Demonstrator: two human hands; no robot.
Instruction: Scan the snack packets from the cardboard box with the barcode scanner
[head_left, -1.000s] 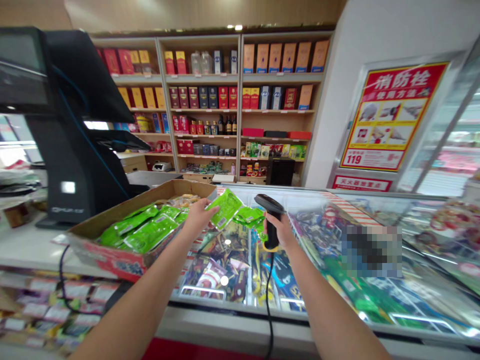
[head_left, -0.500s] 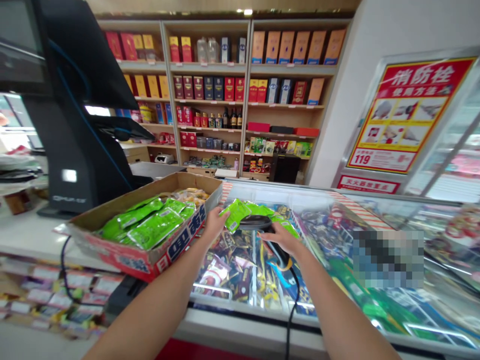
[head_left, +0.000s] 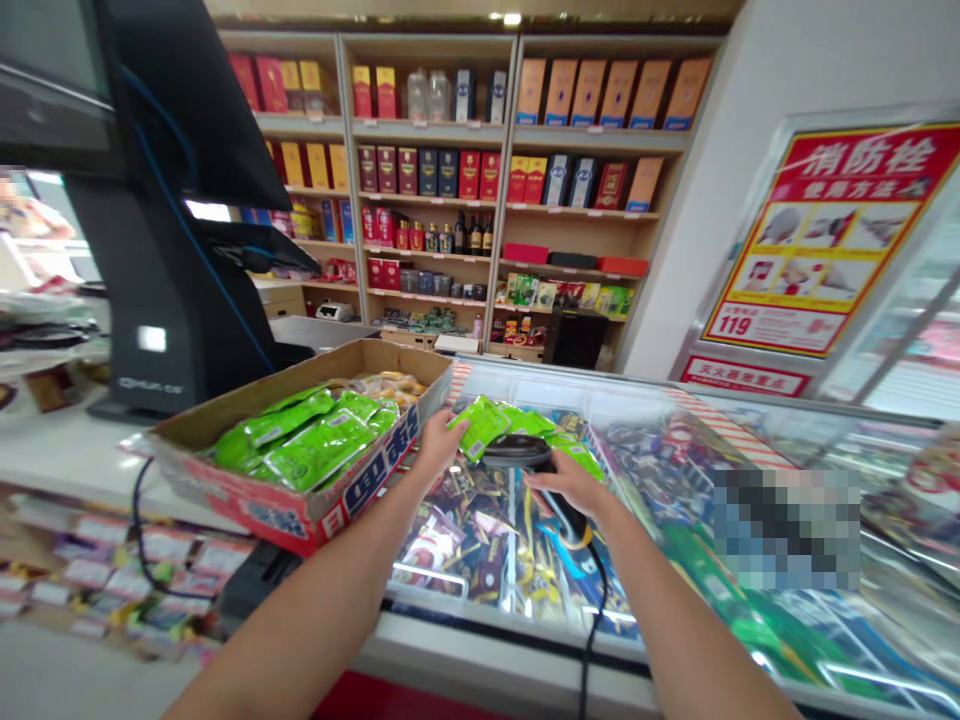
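My left hand [head_left: 439,445] sits just past the edge of a cardboard box [head_left: 360,490] and pinches a bright green snack packet [head_left: 480,425] at its fingertips. My right hand [head_left: 566,485] grips a black corded handheld barcode scanner [head_left: 517,452], tipped forward with its head above the green packets. More green packets [head_left: 319,450] lie in the box, along with some yellow-wrapped ones [head_left: 382,385]. The scanner's black cord [head_left: 592,610] hangs down past the freezer's front edge.
A glass-topped display freezer [head_left: 510,630] full of colourful packets lies beneath my hands. A black checkout terminal [head_left: 172,270] stands on the white counter [head_left: 75,460] at left. Wooden shelves of boxed liquor [head_left: 435,170] fill the back. A red-and-yellow poster [head_left: 832,240] hangs at right.
The scanner has tipped from upright to pointing forward over the packets. My left hand has lowered the green packet towards the box's corner. The view has shifted slightly.
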